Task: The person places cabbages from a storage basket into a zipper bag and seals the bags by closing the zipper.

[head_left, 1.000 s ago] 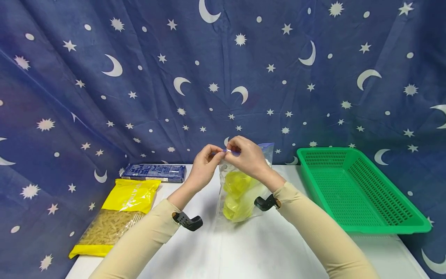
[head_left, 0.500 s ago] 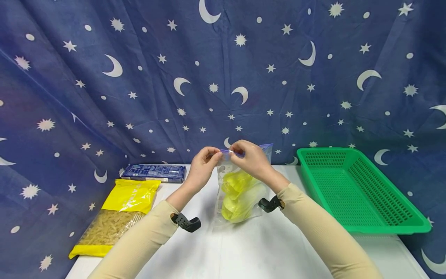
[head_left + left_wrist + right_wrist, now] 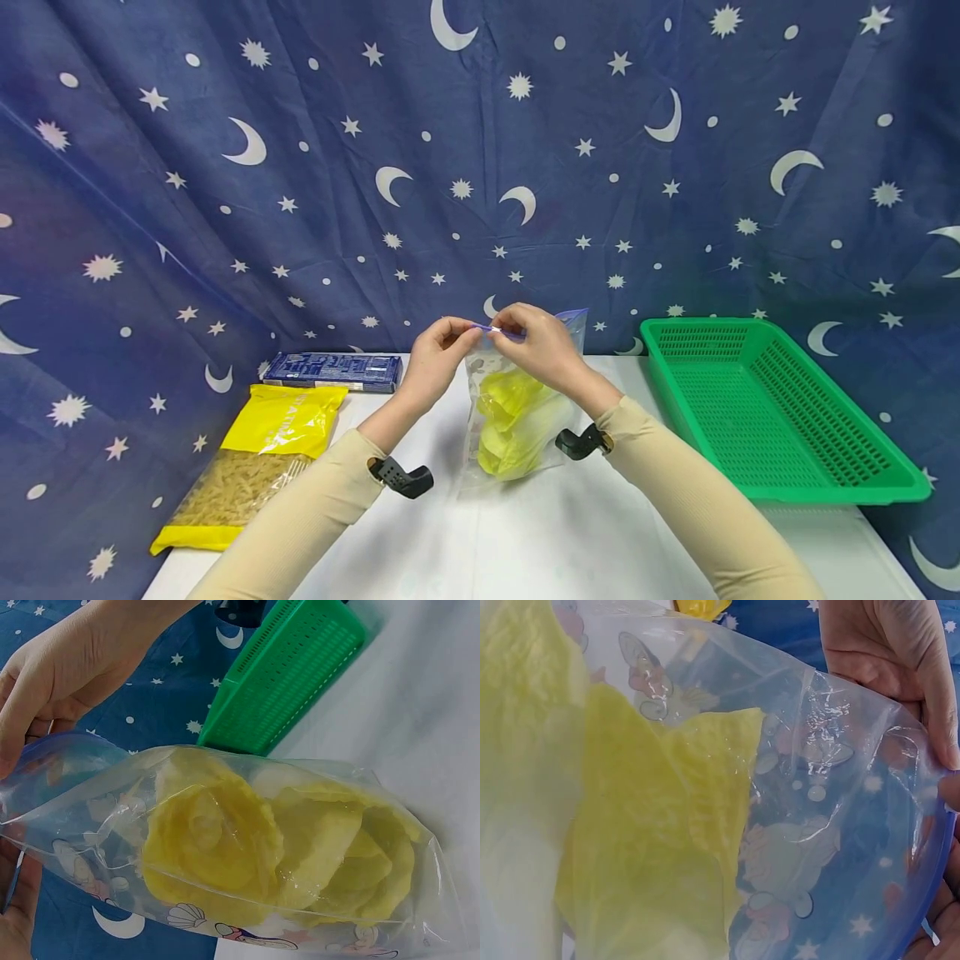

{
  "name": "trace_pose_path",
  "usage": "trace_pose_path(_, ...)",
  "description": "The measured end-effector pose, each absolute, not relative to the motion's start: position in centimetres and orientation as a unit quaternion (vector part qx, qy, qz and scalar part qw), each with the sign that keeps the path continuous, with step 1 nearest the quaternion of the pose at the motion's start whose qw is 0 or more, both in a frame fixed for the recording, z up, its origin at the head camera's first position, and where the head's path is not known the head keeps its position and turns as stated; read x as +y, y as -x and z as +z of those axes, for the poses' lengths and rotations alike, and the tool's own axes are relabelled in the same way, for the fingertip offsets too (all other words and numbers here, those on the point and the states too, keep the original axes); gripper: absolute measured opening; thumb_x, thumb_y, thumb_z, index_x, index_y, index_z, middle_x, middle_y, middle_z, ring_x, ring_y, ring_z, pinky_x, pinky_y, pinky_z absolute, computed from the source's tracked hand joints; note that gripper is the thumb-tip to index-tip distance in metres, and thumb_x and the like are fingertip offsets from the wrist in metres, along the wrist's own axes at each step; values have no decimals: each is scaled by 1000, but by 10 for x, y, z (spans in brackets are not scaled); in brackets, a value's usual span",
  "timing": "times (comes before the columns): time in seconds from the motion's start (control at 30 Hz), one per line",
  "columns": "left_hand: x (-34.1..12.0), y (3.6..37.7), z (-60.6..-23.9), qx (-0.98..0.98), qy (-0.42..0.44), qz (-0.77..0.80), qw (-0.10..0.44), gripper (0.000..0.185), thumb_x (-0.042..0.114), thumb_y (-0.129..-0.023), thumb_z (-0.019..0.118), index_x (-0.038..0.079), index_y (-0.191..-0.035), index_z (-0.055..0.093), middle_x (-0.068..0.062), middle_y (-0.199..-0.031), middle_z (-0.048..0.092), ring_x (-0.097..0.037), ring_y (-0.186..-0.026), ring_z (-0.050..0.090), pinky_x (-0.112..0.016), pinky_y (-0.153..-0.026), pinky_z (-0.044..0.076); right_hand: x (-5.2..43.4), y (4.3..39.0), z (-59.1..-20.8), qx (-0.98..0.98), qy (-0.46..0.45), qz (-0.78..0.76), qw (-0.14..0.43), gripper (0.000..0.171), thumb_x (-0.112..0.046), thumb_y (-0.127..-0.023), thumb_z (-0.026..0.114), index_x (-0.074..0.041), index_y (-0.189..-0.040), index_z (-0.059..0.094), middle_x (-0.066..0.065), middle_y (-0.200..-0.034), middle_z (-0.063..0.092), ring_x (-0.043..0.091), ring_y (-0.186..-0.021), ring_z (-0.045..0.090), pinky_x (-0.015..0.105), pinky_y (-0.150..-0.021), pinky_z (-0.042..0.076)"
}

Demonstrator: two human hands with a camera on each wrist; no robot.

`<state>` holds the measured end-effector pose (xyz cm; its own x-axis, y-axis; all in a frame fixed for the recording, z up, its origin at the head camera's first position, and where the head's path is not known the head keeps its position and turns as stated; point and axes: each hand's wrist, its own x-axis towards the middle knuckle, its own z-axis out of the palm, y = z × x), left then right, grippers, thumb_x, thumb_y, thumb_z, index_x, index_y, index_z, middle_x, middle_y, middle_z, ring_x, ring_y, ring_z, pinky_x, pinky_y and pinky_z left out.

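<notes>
A clear zip bag [image 3: 486, 358] with a purple-blue closure strip [image 3: 486, 327] stands upright on the white table. Inside sits a yellow-and-pale leafy vegetable [image 3: 513, 425], seemingly cabbage, seen through printed plastic in the left wrist view [image 3: 210, 832]. My left hand [image 3: 438, 358] pinches the strip at the bag's left top corner. Just right of it, my right hand [image 3: 546, 343] pinches a small white slider [image 3: 496, 329] on the strip. In the right wrist view the strip [image 3: 937, 877] curves down along the right, and fingertips are partly hidden.
A green plastic basket [image 3: 690, 454] stands to the right. At left lies a yellow bag of pasta [image 3: 243, 475], with a flat blue box [image 3: 333, 371] behind it. A blue star-and-moon cloth [image 3: 480, 150] hangs behind the table.
Over the second, my right hand and the slider have shifted slightly right and down along the strip. My left hand has moved slightly left. During the last half second, little differs.
</notes>
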<state>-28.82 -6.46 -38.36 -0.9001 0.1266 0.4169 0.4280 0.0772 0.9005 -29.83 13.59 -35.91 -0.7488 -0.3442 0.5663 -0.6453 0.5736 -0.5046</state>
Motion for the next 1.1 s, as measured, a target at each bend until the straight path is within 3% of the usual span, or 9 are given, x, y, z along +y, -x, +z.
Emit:
trace_pose_path(0.23, -64, 290, -383, -717, 201, -659, 109, 22, 23, -100, 69, 3, -109, 69, -8, -107, 67, -17, -99, 62, -24, -87, 52, 136, 298, -359, -848, -299, 371, 232, 6, -17, -91, 75, -16, -95, 71, -4, -90, 61, 12, -81, 55, 30, -71, 50)
trace_pose_path(0.5, -62, 291, -379, -697, 232, -669, 112, 18, 17, -102, 65, 1, -111, 65, -8, -108, 67, -18, -100, 63, -24, -86, 52, 136, 295, -352, -850, -296, 356, 252, 6, -19, -89, 74, -18, -92, 69, -5, -84, 57, 13, -75, 52, 31, -61, 44)
trace_pose_path(0.73, -62, 293, -379, -696, 228, -670, 120, 16, 15, -103, 64, 1, -110, 65, -6, -103, 66, -16, -99, 62, -25, -88, 52, 137, 294, -348, -859, -293, 329, 260, 5, -20, -87, 72, -19, -91, 69, -6, -84, 58, 12, -77, 52, 31, -62, 46)
trace_pose_path(0.97, -65, 296, -378, -694, 204, -679, 123, 18, 19, -103, 65, 3, -110, 65, -4, -99, 67, -16, -94, 61, -25, -80, 52, 139, 293, -346, -869, -283, 302, 273, 4, -21, -87, 71, -20, -90, 69, -7, -84, 59, 11, -77, 52, 31, -61, 47)
trace_pose_path(1.1, -65, 297, -378, -678, 198, -698, 119, 16, 17, -102, 65, 3, -109, 65, -3, -98, 68, -16, -95, 63, -26, -86, 54, 140, 293, -346, -875, -275, 289, 275, 4, -21, -87, 71, -20, -90, 70, -7, -84, 59, 11, -76, 53, 30, -62, 47)
